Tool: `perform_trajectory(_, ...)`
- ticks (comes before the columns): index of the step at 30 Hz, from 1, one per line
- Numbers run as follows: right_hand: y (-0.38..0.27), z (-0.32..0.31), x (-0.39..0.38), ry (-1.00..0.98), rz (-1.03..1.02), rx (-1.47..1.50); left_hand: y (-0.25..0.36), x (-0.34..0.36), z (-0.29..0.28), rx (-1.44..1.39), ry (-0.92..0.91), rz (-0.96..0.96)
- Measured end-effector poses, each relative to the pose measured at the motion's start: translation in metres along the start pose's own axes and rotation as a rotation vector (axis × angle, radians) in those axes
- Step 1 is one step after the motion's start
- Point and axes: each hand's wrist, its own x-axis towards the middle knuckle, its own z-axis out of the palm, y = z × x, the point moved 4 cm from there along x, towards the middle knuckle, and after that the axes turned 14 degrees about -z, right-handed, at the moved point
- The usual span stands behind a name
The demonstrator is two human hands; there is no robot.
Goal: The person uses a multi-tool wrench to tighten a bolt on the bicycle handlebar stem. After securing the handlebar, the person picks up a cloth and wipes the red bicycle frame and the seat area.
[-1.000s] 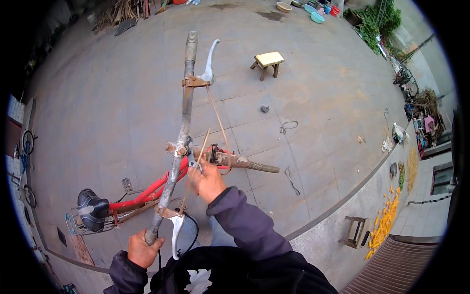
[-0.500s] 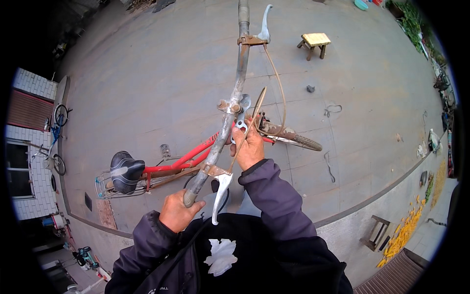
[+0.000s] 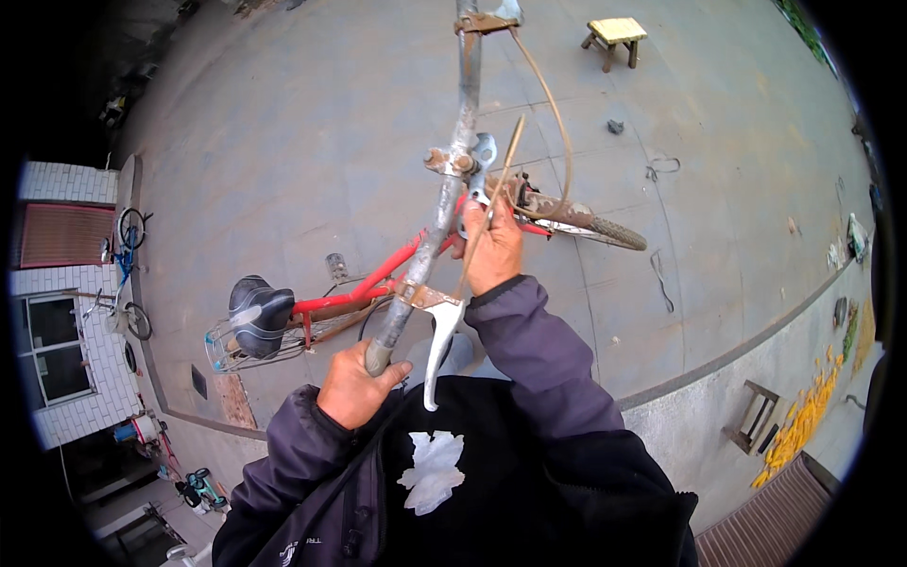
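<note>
A worn grey handlebar [image 3: 442, 203] runs up the middle of the head view, fixed to a red bicycle [image 3: 383, 269]. My left hand [image 3: 359, 386] is wrapped round its near end, with the thumb along the grip. Just right of the rusty stem clamp [image 3: 452, 163], my right hand [image 3: 494, 250] is closed on a silver wrench [image 3: 484, 156]. The wrench's rounded upper end lies beside the clamp; fingers cover its lower end. A white brake lever [image 3: 442, 345] hangs from the bar near my left hand. Its brown cable [image 3: 505, 170] loops past my right hand.
The black saddle [image 3: 260, 317] lies to the left, the front wheel [image 3: 614, 234] to the right. A small wooden stool [image 3: 614, 33] stands at the far right on the concrete ground. Yellow corn cobs [image 3: 803, 416] lie beyond a low ledge, and another bicycle [image 3: 123, 255] leans at the left wall.
The whole view has shifted, so the bicycle and stool sit higher in it. My left hand keeps its grip on the handlebar; my right fingers now cover more of the wrench's lower end.
</note>
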Motion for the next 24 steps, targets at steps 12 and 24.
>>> perform_trajectory(12,-0.004,0.0,0.006,0.056,-0.056,-0.168,0.009,-0.002,0.005,-0.052,-0.049,0.047)
perform_trajectory(24,0.002,-0.011,0.003,0.087,-0.017,-0.135,0.008,-0.003,0.002,-0.07,-0.07,-0.069)
